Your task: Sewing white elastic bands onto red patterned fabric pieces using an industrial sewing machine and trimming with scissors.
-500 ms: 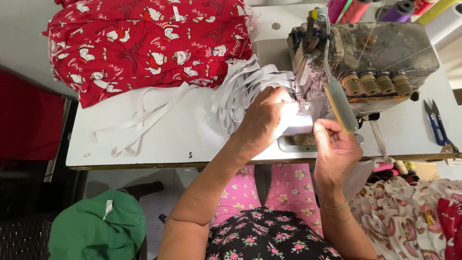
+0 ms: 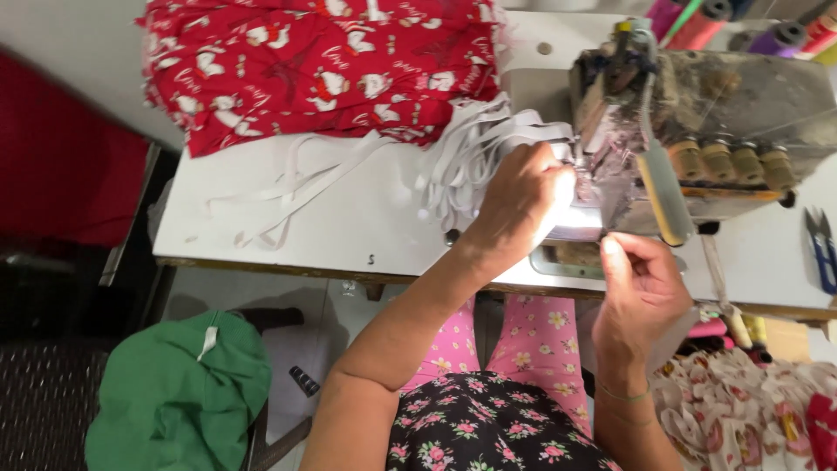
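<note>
Lower left of your frame: a small white label point(image 2: 207, 342), a narrow upright rectangle, sits sewn near the top edge of the green garment point(image 2: 179, 397) (whatever it bears is too small to make out). Left of lower centre, just right of that garment: a small dark cylindrical item point(image 2: 304, 381) with pale stripes lies tilted on a white surface; you cannot tell whether it is a package. No signs or screens appear anywhere in your view.
</note>
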